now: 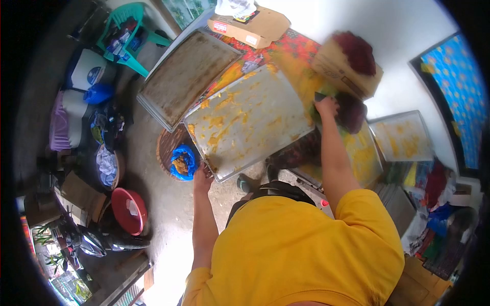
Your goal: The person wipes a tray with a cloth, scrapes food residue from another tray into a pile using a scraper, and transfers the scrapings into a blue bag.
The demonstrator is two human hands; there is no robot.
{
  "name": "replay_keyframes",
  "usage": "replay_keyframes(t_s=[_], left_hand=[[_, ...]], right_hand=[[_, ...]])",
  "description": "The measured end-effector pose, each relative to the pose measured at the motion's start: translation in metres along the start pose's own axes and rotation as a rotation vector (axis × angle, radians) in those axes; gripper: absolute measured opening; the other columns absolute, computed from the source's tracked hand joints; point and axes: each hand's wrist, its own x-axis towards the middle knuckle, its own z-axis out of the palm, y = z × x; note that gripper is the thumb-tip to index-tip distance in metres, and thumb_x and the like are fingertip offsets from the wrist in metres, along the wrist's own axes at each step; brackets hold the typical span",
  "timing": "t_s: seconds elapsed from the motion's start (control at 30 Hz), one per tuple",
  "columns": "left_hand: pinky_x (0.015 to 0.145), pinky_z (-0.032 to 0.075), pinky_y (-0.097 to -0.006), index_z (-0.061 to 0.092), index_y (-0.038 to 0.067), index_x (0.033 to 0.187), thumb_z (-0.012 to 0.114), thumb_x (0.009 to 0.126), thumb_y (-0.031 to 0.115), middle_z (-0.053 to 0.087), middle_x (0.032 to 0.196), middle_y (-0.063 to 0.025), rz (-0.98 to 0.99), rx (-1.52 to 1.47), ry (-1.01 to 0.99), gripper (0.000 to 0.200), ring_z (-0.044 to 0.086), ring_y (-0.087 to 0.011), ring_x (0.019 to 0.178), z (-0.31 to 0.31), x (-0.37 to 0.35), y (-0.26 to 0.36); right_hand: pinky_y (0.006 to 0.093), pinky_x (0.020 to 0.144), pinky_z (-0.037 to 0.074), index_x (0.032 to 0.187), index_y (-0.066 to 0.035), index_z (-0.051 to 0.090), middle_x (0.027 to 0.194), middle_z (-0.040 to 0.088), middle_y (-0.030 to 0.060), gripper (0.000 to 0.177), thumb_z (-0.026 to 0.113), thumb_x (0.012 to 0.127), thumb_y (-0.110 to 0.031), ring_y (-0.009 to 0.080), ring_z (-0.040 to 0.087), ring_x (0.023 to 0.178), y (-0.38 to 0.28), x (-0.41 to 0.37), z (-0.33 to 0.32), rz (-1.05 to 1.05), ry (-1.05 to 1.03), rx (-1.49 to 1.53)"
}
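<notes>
A large flat metal baking tray (250,120), smeared with yellow-orange residue, lies tilted across the middle of the view. My left hand (203,178) is closed on its near left corner. Beyond the tray's right edge, my right hand (327,106) grips a small dark flat scraper (319,96), its far end blurred. Close to that hand is a dark reddish bundle (351,113). Beside my left hand, a blue plastic bag (184,162) holding orange-brown scraps sits in a round woven basket (164,148).
Stacked brown-stained trays (191,76) lie at the far left of the flowered tablecloth (296,48). Cardboard boxes (265,30) stand behind. Another smeared tray (400,137) is at right. A red basin (128,211) and a green chair (133,38) stand left.
</notes>
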Motion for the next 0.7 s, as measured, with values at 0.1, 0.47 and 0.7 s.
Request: replay_keyframes(t_s=[0.1,0.47,0.7], left_hand=[[0.074,0.049,-0.0428,0.056,0.012,0.115,0.048,0.096,0.030,0.062,0.094,-0.0049,0.071,0.050,0.046,0.028,0.058,-0.0200,0.085,0.011,-0.010,0.003],[0.067,0.050,-0.0360,0.052,0.010,0.118,0.044,0.096,0.026,0.060,0.099,-0.0069,0.103,0.118,0.141,0.028,0.061,-0.0209,0.081,0.038,-0.076,0.004],[0.053,0.057,-0.0329,0.049,0.002,0.114,0.049,0.094,0.014,0.062,0.091,-0.0117,0.019,0.214,0.017,0.023,0.066,-0.0221,0.069,0.045,-0.077,-0.027]], right_hand=[[0.0509,0.099,0.041,0.140,-0.011,0.036,0.143,0.031,0.0174,0.078,0.070,0.079,-0.044,0.0400,0.036,0.127,0.022,0.026,0.012,-0.286,-0.003,0.010],[0.0494,0.097,0.042,0.137,-0.007,0.032,0.138,0.033,0.0257,0.090,0.082,0.068,-0.037,0.0429,0.039,0.124,0.003,0.025,0.015,-0.022,0.042,0.128],[0.0461,0.098,0.043,0.138,0.001,0.030,0.132,0.044,0.0271,0.097,0.083,0.065,-0.033,0.0397,0.045,0.122,0.011,0.092,0.043,-0.157,-0.114,0.211]])
